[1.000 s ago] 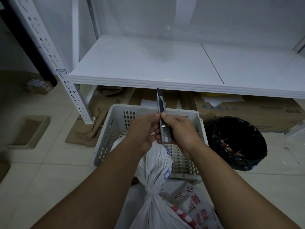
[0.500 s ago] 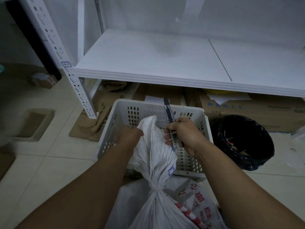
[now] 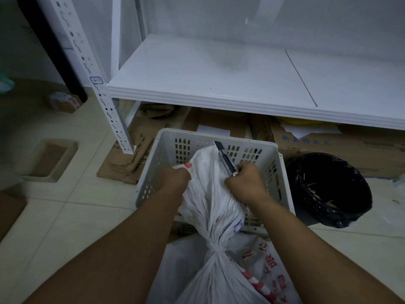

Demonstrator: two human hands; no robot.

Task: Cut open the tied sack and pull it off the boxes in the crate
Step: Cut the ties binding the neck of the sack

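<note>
A white woven sack (image 3: 215, 268) with red print fills the bottom centre, cinched into a knot (image 3: 215, 249). Its loose neck (image 3: 208, 172) reaches up into a white perforated plastic crate (image 3: 221, 139). My left hand (image 3: 175, 179) grips the neck's left edge. My right hand (image 3: 246, 183) presses on the neck's right side and holds a utility knife (image 3: 225, 160), whose blade points up and away over the cloth. No boxes show; the sack hides whatever is under it.
A white metal shelf (image 3: 219, 84) juts out above the crate, with a perforated upright (image 3: 98, 88) at left. Flattened cardboard (image 3: 131, 154) and boxes lie beneath it. A black-lined bin (image 3: 333, 189) stands right of the crate. Tiled floor spreads to the left.
Both hands were together on the knife a second ago. My left hand has since dropped onto the sack's neck and pulled it leftward; my right hand lowered the knife onto the cloth.
</note>
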